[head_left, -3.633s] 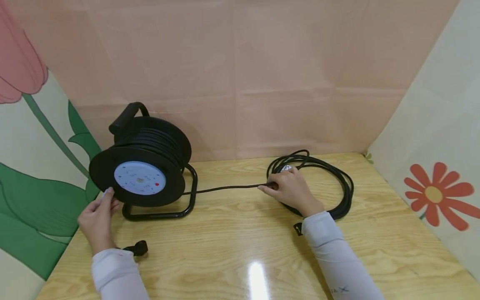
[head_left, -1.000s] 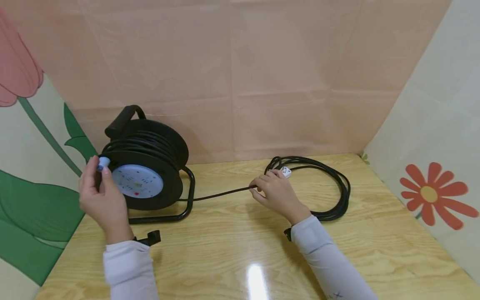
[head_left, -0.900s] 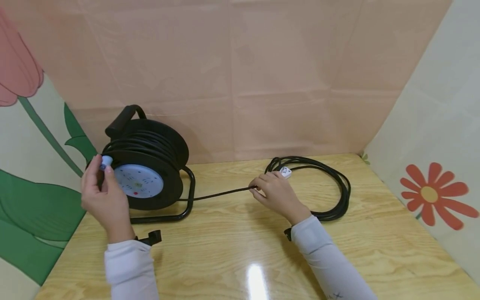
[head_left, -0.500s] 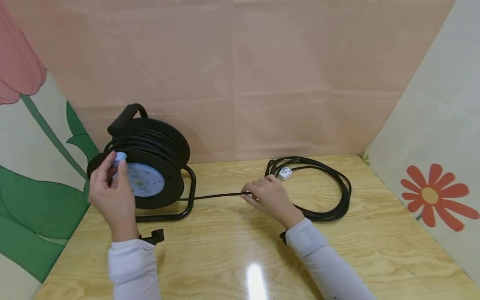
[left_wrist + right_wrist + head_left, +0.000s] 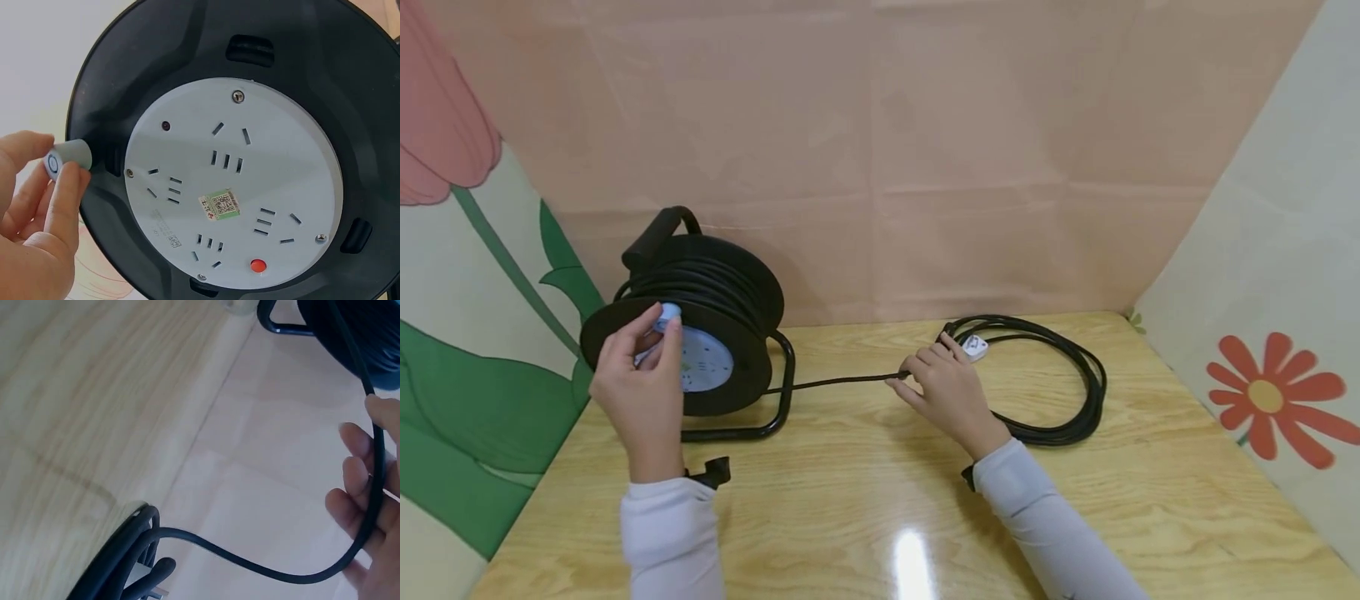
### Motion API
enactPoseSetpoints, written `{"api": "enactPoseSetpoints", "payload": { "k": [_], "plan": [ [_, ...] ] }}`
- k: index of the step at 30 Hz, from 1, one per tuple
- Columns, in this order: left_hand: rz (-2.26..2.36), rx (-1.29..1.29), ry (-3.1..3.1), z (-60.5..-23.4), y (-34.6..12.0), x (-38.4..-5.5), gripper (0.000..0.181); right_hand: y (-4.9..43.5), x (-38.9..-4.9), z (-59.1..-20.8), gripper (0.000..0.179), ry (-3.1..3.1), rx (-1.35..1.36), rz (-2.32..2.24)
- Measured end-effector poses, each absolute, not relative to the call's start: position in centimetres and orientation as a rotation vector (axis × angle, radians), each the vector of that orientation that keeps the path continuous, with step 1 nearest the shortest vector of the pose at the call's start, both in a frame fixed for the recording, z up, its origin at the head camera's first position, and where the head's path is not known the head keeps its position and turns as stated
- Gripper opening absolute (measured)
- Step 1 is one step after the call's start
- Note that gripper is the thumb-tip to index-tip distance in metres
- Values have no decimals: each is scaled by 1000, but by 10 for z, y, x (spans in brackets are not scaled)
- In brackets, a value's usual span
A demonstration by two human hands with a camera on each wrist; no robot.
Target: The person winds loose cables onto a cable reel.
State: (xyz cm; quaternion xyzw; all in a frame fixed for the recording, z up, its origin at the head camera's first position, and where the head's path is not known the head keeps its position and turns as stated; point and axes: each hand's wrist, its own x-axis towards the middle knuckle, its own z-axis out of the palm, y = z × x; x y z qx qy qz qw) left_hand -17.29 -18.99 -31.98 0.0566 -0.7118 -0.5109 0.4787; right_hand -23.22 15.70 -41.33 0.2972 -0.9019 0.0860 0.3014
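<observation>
A black cable reel [image 5: 752, 358] stands at the left on its tube frame, cable wound on its drum. My left hand [image 5: 642, 387] pinches the small blue-grey crank knob [image 5: 667, 314] near the upper edge of the reel's front disc. In the left wrist view the knob [image 5: 74, 155] sits between thumb and fingers, beside the pale socket plate [image 5: 187, 156] with its red button. To the right, my right hand [image 5: 953, 398] holds the black cable [image 5: 842, 381] between thumb and fingers. In the right wrist view the cable [image 5: 250, 567] runs across the fingers to a coil.
Loose loops of cable [image 5: 1086, 400] lie on the wooden table [image 5: 820, 517] at the right, with a white plug [image 5: 975, 347] inside them. A pinkish sheet [image 5: 880, 167] hangs behind, and printed panels [image 5: 1270, 400] flank both sides.
My left hand has carried the knob from the disc's lower left up and over rightward, turning the reel. My right hand, still on the cable, has come nearer the reel.
</observation>
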Motion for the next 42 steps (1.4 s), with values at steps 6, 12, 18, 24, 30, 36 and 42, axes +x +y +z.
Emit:
{"api": "enactPoseSetpoints", "payload": {
  "k": [6,12,18,24,30,36,42],
  "plan": [
    [-1173,94,-1759,-319,-186,-174,27,151,-229,-416,26,-2393,810,199],
    [-1096,58,-1795,-320,-182,-176,27,140,-227,-418,18,-2424,866,223],
    [-969,-1,-1876,-324,-175,-178,29,121,-233,-415,22,-2459,909,193],
    [-855,-26,-2009,-330,-163,-180,38,101,-240,-408,26,-2504,892,190],
    [-830,9,-2134,-330,-156,-180,36,82,-243,-403,29,-2544,906,238],
    [-735,54,-2252,-327,-156,-174,38,73,-246,-404,22,-2577,927,291],
    [-730,77,-2415,-328,-157,-171,44,70,-243,-409,18,-2617,957,327]
  ]
}}
